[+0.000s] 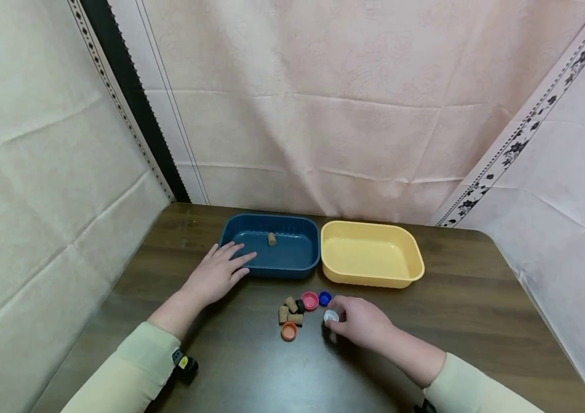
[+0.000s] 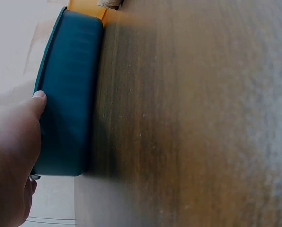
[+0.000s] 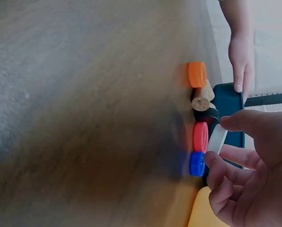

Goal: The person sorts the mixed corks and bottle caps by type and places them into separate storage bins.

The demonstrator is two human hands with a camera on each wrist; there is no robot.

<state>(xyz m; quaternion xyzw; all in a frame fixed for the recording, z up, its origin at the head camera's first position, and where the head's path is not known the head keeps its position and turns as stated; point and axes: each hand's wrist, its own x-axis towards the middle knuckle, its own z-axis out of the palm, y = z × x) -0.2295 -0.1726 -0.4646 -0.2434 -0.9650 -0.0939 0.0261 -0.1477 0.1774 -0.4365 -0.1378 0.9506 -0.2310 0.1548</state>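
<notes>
My right hand (image 1: 359, 321) pinches a white bottle cap (image 3: 217, 139) between thumb and fingers, just above the table. Beside it, a pink-red cap (image 1: 310, 300) and a dark blue cap (image 1: 325, 298) lie on the tabletop. Left of those, three corks (image 1: 295, 319) are clustered with a black cap (image 1: 300, 306) and an orange cap (image 1: 288, 331). My left hand (image 1: 216, 272) rests at the front left corner of a blue tray (image 1: 282, 269), fingers spread; in the left wrist view the thumb touches its rim. One cork (image 1: 272, 238) lies inside this tray.
A yellow tray (image 1: 370, 278) stands right of the blue one, close against it. Both sit near the back edge of the brown wooden table (image 1: 251, 367). Pale cloth (image 1: 323, 137) hangs behind and at both sides.
</notes>
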